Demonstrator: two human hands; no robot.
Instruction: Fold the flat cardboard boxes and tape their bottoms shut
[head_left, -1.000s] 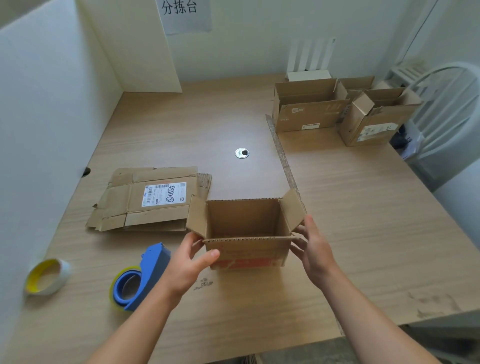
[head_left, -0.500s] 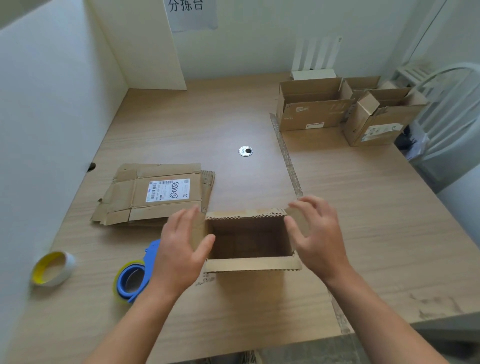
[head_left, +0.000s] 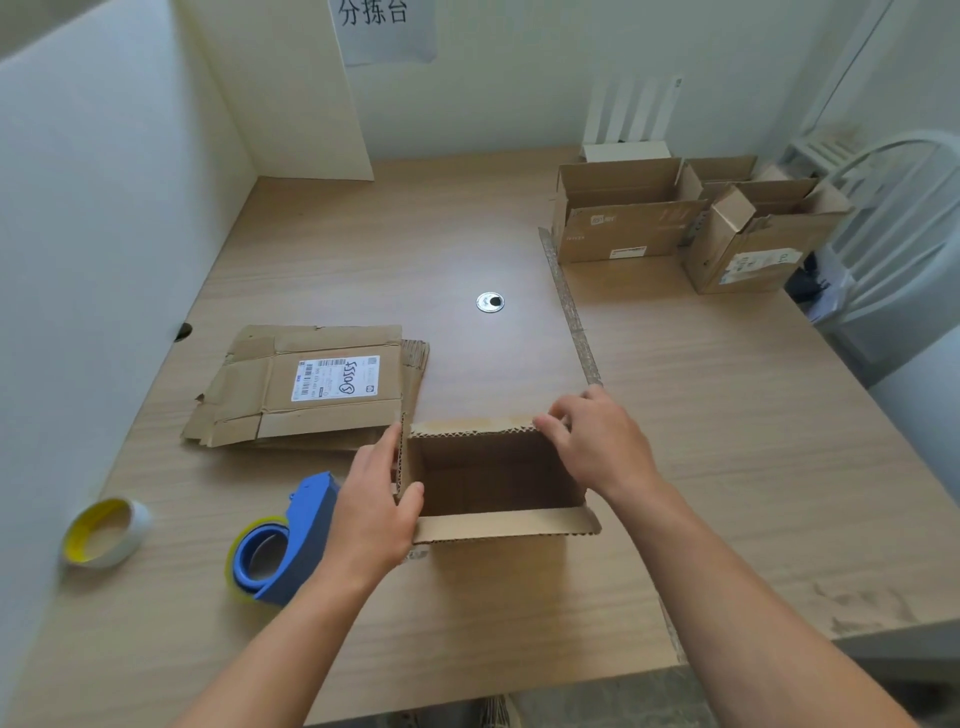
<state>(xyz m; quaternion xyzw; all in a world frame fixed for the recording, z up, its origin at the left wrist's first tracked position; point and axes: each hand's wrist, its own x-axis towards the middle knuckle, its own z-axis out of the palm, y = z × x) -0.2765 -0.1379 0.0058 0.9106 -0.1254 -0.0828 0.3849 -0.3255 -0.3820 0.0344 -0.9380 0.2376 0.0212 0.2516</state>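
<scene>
Pale wooden table (head_left: 701, 467) fills the head view, walled by a white partition (head_left: 104, 234) on the left. Toward its near edge stands the box (head_left: 493, 473), mouth up, long axis running left to right, one flap jutting toward the person. The left hand (head_left: 371, 512) grips the box's left wall, thumb hooked inside, fingers outside. The right hand (head_left: 597, 447) curls its fingers over the far right corner. Flat cardboard (head_left: 311, 384) lies behind on the left, a tape dispenser (head_left: 291, 540) just beside the left hand; bare tabletop stretches right and behind.
</scene>
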